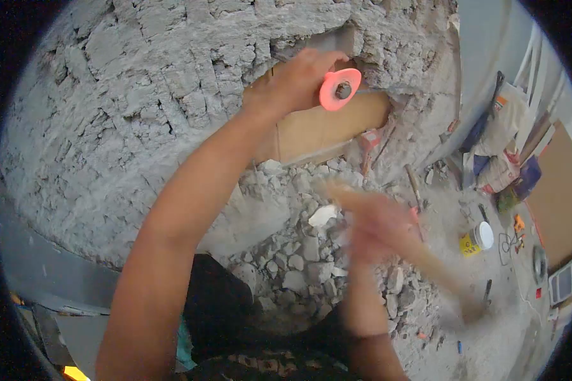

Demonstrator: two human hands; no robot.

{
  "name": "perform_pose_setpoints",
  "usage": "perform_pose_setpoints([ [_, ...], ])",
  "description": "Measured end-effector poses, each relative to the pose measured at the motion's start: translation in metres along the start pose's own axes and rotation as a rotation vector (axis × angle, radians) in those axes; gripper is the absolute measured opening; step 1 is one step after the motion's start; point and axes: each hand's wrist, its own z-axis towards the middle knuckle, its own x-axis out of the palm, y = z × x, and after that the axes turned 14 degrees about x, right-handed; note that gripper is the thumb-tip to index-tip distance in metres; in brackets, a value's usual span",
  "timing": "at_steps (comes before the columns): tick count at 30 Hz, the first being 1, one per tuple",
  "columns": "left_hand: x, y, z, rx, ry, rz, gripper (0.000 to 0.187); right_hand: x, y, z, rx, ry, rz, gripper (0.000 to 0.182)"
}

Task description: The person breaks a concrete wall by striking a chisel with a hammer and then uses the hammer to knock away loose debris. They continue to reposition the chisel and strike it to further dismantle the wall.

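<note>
My left hand is closed around a chisel, held up at the opening in the broken wall. Its pink-orange hand guard and round metal striking end face me; the blade is hidden from view. My right hand, smeared by motion, grips the wooden handle of what looks like a hammer. That tool's blurred head points down to the right, away from the chisel. Behind my left hand, a brown panel fills the opening in the rough grey wall.
Broken rubble is heaped under the opening. A tool with a reddish guard and another wooden-handled tool lie there. To the right are a yellow-and-white bucket, sacks, a brown board and a cable.
</note>
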Motion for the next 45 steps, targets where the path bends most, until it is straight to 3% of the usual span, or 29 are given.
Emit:
perform_pose_setpoints([
  [2,-0.004,-0.008,0.001,-0.081,0.001,-0.05,0.061,0.064,-0.055,-0.019,0.731,0.481,0.085,0.02],
  [4,-0.002,0.005,0.008,-0.072,0.004,-0.044,0.061,0.045,-0.041,-0.02,0.761,0.449,0.005,0.016],
  [5,-0.001,0.002,-0.001,-0.096,0.053,-0.077,0.061,0.034,-0.052,-0.022,0.572,0.417,-0.068,0.015],
  [7,-0.001,-0.007,0.0,-0.11,0.072,-0.084,0.061,-0.004,-0.056,-0.018,0.429,0.258,-0.148,0.01],
  [9,-0.004,-0.005,0.002,-0.139,0.069,-0.061,0.061,-0.049,-0.034,0.001,0.465,0.17,-0.156,0.01],
  [11,-0.003,-0.002,0.001,-0.061,0.02,-0.032,0.06,-0.099,-0.013,0.035,-0.035,0.081,0.128,0.024],
  [12,-0.003,-0.002,0.0,-0.067,0.023,-0.037,0.06,-0.111,0.016,0.047,-0.108,0.007,0.269,0.017],
  [14,-0.002,-0.001,0.0,-0.028,0.008,-0.041,0.061,-0.135,0.073,0.073,-0.288,-0.128,0.519,0.026],
  [15,-0.001,-0.001,-0.001,-0.033,0.012,-0.043,0.061,-0.149,0.095,0.085,-0.465,0.036,0.439,0.024],
  [16,0.0,0.0,0.0,-0.042,0.014,-0.047,0.062,-0.151,0.102,0.083,-0.496,0.098,0.539,0.021],
  [18,-0.005,-0.001,0.002,-0.05,0.015,-0.052,0.063,-0.093,0.066,0.05,-0.368,-0.02,0.511,0.018],
  [19,-0.011,-0.005,0.007,-0.11,0.058,-0.057,0.064,-0.044,0.029,0.022,-0.21,-0.089,0.216,0.017],
  [20,-0.012,-0.012,0.008,-0.177,0.1,-0.072,0.065,-0.001,-0.008,0.002,0.021,0.0,0.004,0.018],
  [21,-0.014,-0.007,0.008,-0.173,0.085,-0.064,0.065,0.036,-0.037,-0.01,0.39,0.282,0.029,0.019],
  [22,-0.01,-0.007,0.002,-0.177,0.092,-0.088,0.065,0.058,-0.048,-0.014,0.808,0.501,0.245,0.021],
  [25,-0.004,0.002,-0.008,-0.05,0.091,-0.024,0.064,0.014,-0.068,-0.018,0.757,0.346,0.012,0.018],
  [27,-0.005,-0.001,0.002,-0.151,0.102,-0.041,0.063,-0.038,-0.077,-0.017,0.439,0.192,-0.309,0.019],
  [30,-0.002,0.0,-0.001,-0.043,0.015,-0.012,0.064,-0.124,-0.021,0.024,-0.013,-0.014,-0.321,0.023],
  [33,-0.005,-0.003,0.001,-0.041,0.021,-0.029,0.065,-0.164,0.067,0.07,-0.282,-0.075,0.327,0.021],
  [36,-0.003,0.0,0.002,-0.051,0.035,-0.036,0.065,-0.175,0.116,0.086,-0.461,0.125,0.58,0.018],
  [38,-0.003,0.001,0.001,-0.088,0.035,-0.027,0.065,-0.115,0.073,0.046,-0.345,-0.011,0.391,0.017],
  [39,-0.002,-0.001,0.0,-0.119,0.031,-0.027,0.065,-0.057,0.032,0.014,-0.195,-0.081,0.033,0.016],
  [40,0.0,-0.001,-0.003,-0.121,0.031,-0.037,0.065,-0.002,-0.007,-0.008,0.036,0.041,-0.144,0.016],
  [42,0.004,0.003,-0.007,-0.103,0.072,-0.138,0.064,0.07,-0.048,-0.007,0.923,0.578,0.14,0.015],
  [45,-0.004,0.004,-0.003,-0.113,0.097,-0.129,0.065,0.04,-0.015,-0.02,0.76,0.471,-0.042,0.016],
])
